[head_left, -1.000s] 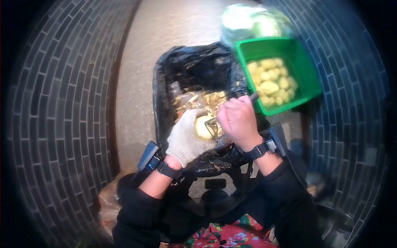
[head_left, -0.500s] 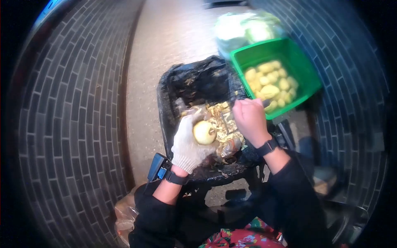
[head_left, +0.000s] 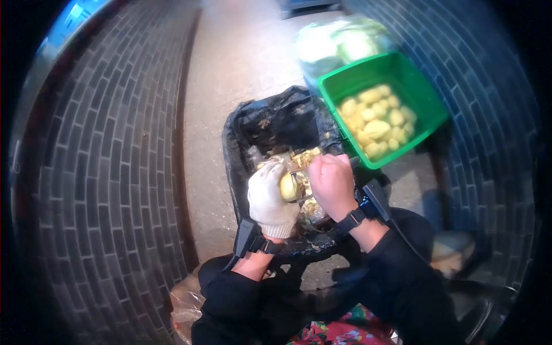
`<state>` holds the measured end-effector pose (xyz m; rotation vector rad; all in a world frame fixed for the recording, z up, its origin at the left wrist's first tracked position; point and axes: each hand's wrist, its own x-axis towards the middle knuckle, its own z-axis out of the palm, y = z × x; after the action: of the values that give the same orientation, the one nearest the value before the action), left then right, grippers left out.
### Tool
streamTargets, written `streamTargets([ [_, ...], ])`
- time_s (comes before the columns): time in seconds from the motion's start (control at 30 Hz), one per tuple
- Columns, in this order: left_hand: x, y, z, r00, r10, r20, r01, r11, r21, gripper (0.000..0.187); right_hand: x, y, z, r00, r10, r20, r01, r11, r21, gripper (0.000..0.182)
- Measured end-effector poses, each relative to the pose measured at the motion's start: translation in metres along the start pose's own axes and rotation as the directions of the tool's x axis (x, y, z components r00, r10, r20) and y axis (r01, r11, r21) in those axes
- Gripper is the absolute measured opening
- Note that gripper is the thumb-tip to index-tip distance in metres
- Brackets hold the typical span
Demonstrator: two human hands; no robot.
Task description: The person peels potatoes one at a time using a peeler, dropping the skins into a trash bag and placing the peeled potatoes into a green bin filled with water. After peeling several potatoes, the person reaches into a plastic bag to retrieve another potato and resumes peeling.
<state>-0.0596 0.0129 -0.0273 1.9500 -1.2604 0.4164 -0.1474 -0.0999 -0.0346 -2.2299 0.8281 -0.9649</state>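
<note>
My left hand point(head_left: 269, 194), in a white knit glove, grips a pale peeled potato point(head_left: 288, 188) over the bin. My right hand point(head_left: 333, 187) is bare and closed around the handle of a peeler point(head_left: 297, 185). The peeler's head lies against the potato's right side; the fist hides most of the handle. Below both hands is a bin lined with a black plastic bag point(head_left: 237, 135), with pale peelings point(head_left: 305, 156) heaped inside it.
A green crate point(head_left: 422, 95) holding several peeled potatoes point(head_left: 376, 129) stands at the bin's right. Behind it sits a clear bag of pale green vegetables point(head_left: 345, 40). Brick walls point(head_left: 115, 144) flank both sides. A plastic bag point(head_left: 187, 305) lies at lower left.
My right hand has moved left and slightly down, bringing the peeler onto the potato. My left hand has turned the potato toward the right and shifted slightly right.
</note>
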Motion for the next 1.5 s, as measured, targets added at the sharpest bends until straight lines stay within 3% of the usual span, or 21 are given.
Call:
streamTargets([
  [0.07, 0.001, -0.002, 0.0, 0.999, -0.009, 0.04, 0.007, 0.999, 0.031, 0.062, 0.004, 0.007, 0.006, 0.997, -0.032, -0.071, 0.031, 0.999, -0.02, 0.035],
  [0.33, -0.005, -0.004, 0.004, 0.995, -0.071, 0.065, 0.07, 0.997, 0.018, 0.062, 0.009, 0.018, 0.016, 0.985, -0.143, -0.1, 0.135, 0.987, -0.083, 0.037],
  [0.37, -0.002, -0.007, -0.002, 0.979, -0.106, 0.175, 0.119, 0.991, -0.066, 0.061, 0.011, 0.027, 0.02, 0.985, -0.138, -0.108, 0.129, 0.988, -0.085, 0.037],
  [0.4, 0.001, -0.007, -0.006, 0.949, -0.131, 0.288, 0.177, 0.974, -0.142, 0.059, 0.015, 0.042, 0.023, 0.985, -0.143, -0.1, 0.117, 0.966, -0.231, 0.037],
  [0.43, 0.001, -0.005, -0.011, 0.946, -0.122, 0.299, 0.172, 0.975, -0.144, 0.059, 0.016, 0.055, 0.026, 0.986, -0.142, -0.092, 0.098, 0.923, -0.372, 0.037],
  [0.5, 0.006, -0.001, -0.023, 0.93, -0.104, 0.351, 0.198, 0.95, -0.243, 0.065, 0.02, 0.057, 0.021, 0.99, -0.107, -0.088, 0.068, 0.928, -0.366, 0.036],
  [0.57, 0.005, -0.007, -0.024, 0.918, -0.16, 0.364, 0.25, 0.943, -0.217, 0.059, 0.017, 0.047, 0.02, 0.984, -0.137, -0.112, 0.105, 0.963, -0.249, 0.035],
  [0.7, 0.009, -0.013, -0.023, 0.895, -0.246, 0.372, 0.297, 0.951, -0.087, 0.06, 0.01, 0.014, 0.016, 0.992, -0.114, -0.058, 0.108, 0.989, -0.097, 0.035],
  [0.77, 0.006, -0.014, -0.02, 0.938, -0.19, 0.29, 0.201, 0.98, -0.007, 0.061, 0.007, 0.002, 0.015, 0.995, -0.099, -0.029, 0.097, 0.994, -0.055, 0.034],
  [0.83, 0.0, -0.012, -0.015, 0.941, -0.212, 0.265, 0.208, 0.977, 0.041, 0.059, 0.004, -0.004, 0.02, 0.996, -0.083, -0.03, 0.083, 0.997, 0.002, 0.035],
  [0.9, -0.002, -0.013, -0.009, 0.956, -0.213, 0.202, 0.18, 0.969, 0.17, 0.057, 0.002, -0.01, 0.023, 0.997, -0.074, -0.016, 0.074, 0.997, 0.007, 0.034],
  [1.1, -0.003, -0.01, -0.008, 0.943, -0.245, 0.226, 0.202, 0.959, 0.197, 0.057, 0.005, 0.002, 0.028, 0.993, -0.116, -0.028, 0.114, 0.992, -0.053, 0.035],
  [1.13, -0.002, -0.006, -0.01, 0.945, -0.235, 0.227, 0.192, 0.962, 0.194, 0.057, 0.006, 0.011, 0.031, 0.989, -0.145, -0.026, 0.142, 0.985, -0.099, 0.036],
  [1.17, -0.001, -0.001, -0.016, 0.946, -0.235, 0.225, 0.218, 0.971, 0.097, 0.058, 0.006, 0.024, 0.034, 0.989, -0.14, -0.039, 0.135, 0.986, -0.099, 0.036],
  [1.2, 0.001, 0.003, -0.023, 0.946, -0.23, 0.228, 0.236, 0.972, 0.0, 0.059, 0.009, 0.033, 0.034, 0.993, -0.113, 0.016, 0.114, 0.97, -0.214, 0.037],
  [1.23, 0.005, 0.006, -0.028, 0.972, -0.115, 0.207, 0.118, 0.993, -0.003, 0.062, 0.009, 0.038, 0.036, 0.995, -0.075, 0.065, 0.092, 0.941, -0.324, 0.038],
  [1.33, 0.007, 0.0, -0.029, 0.968, -0.139, 0.209, 0.15, 0.988, -0.038, 0.062, 0.008, 0.029, 0.033, 0.997, -0.073, 0.025, 0.077, 0.967, -0.244, 0.039],
  [1.4, 0.012, -0.01, -0.028, 0.932, -0.222, 0.287, 0.25, 0.966, -0.064, 0.063, 0.013, 0.015, 0.023, 0.998, -0.056, 0.0, 0.056, 0.987, -0.15, 0.039],
  [1.5, 0.023, -0.02, -0.031, 0.933, -0.149, 0.327, 0.181, 0.981, -0.069, 0.066, 0.021, 0.009, 0.017, 0.998, -0.06, -0.022, 0.056, 0.991, -0.122, 0.039],
])
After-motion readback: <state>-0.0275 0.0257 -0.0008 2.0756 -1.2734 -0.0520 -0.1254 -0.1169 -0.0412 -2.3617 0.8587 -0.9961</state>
